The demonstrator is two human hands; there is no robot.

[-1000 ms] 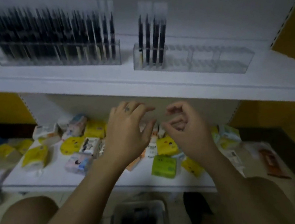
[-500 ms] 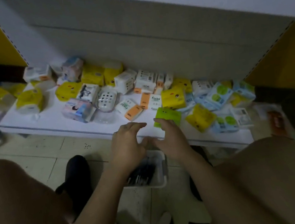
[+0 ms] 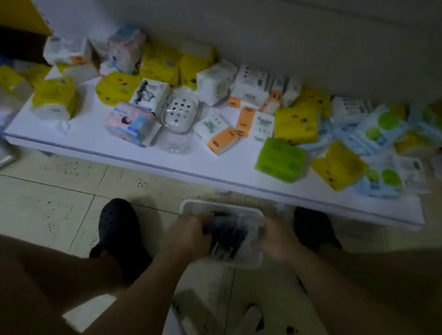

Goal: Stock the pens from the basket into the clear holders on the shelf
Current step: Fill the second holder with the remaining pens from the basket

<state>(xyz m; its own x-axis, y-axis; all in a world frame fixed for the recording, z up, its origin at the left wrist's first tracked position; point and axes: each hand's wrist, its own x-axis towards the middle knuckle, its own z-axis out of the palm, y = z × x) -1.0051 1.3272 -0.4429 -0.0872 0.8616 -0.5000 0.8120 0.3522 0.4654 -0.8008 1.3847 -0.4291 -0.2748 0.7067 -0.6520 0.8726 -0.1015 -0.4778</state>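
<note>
Two hands meet at the clear basket (image 3: 191,206) on the floor, just beside the low shelf (image 3: 91,140). Left hand (image 3: 187,237) seemingly clasps the dark pens (image 3: 231,237) inside; right hand (image 3: 276,242) is too blurred to tell its grip.

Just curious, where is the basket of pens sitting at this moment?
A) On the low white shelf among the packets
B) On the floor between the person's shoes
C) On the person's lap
B: the clear basket stands on the tiled floor between the left shoe and the right shoe, below the edge of the white shelf.
</note>
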